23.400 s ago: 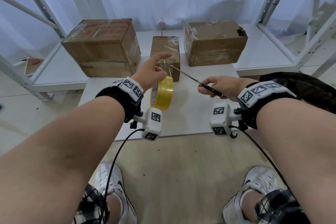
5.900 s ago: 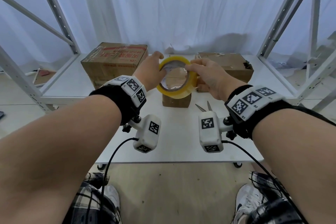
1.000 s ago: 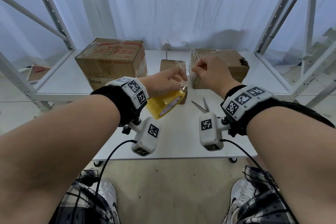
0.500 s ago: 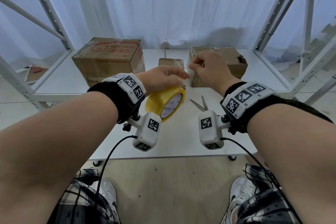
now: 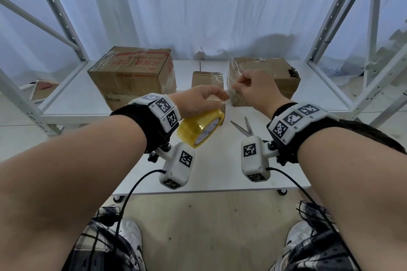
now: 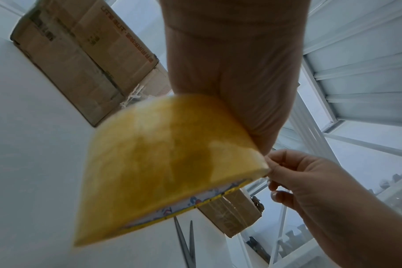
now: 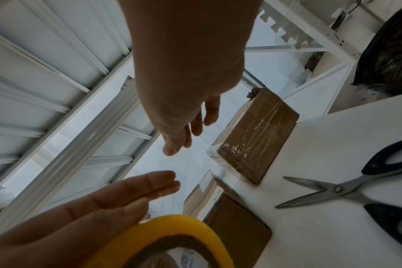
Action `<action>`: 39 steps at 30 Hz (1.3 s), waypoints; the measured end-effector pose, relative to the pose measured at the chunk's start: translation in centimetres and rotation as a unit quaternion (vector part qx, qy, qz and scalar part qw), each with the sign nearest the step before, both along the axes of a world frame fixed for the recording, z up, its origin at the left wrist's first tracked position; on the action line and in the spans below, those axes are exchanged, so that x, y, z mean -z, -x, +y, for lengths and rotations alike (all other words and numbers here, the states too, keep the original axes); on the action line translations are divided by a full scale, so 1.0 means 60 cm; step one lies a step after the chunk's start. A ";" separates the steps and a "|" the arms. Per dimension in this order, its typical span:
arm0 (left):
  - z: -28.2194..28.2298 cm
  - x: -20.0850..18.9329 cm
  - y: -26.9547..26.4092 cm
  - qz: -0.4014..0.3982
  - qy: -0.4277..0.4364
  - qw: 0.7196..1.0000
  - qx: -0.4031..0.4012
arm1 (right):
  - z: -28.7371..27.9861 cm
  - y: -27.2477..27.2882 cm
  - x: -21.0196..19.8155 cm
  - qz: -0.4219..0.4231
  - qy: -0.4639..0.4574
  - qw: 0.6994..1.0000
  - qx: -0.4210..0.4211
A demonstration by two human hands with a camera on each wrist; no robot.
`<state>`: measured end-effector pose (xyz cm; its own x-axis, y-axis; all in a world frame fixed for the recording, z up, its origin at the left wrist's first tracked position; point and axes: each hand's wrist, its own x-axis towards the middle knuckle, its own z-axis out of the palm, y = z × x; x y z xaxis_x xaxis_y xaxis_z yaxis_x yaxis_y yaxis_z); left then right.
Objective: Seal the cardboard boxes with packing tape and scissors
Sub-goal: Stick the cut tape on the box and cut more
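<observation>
My left hand (image 5: 198, 101) holds the yellow tape roll (image 5: 199, 131) in the air above the white table (image 5: 215, 174). Its fingers lie over the roll's outer face. Just to the right, my right hand (image 5: 248, 86) pinches the clear tape end at the roll's edge, seen close up as right hand (image 6: 294, 177) against tape roll (image 6: 168, 166). The scissors (image 5: 242, 127) lie open on the table below my right wrist, with black handles in the right wrist view (image 7: 356, 190). The small box (image 5: 207, 77) stands behind my hands, between a large box (image 5: 132, 77) and a right box (image 5: 264, 79).
The boxes stand on a white shelf (image 5: 72, 103) at the back of the table. Metal rack posts (image 5: 326, 28) rise on both sides, with a white curtain behind. My knees and shoes show beneath the table's near edge.
The tape roll has tipped flatter under my left hand since half a second ago. Both hands stay close together in front of the small box. The scissors have not moved.
</observation>
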<state>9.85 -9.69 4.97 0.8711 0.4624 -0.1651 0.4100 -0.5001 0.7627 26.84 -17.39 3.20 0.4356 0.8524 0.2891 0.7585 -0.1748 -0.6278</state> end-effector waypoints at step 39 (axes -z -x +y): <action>-0.023 0.104 -0.032 0.029 0.012 0.999 0.015 | -0.051 -0.025 0.065 0.108 0.164 0.980 0.032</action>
<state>11.75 -11.09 -1.29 0.8729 0.4317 -0.2275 0.4398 -0.4943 0.7498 28.35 -20.45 -0.71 0.5128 0.8525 -0.1014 0.5949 -0.4380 -0.6740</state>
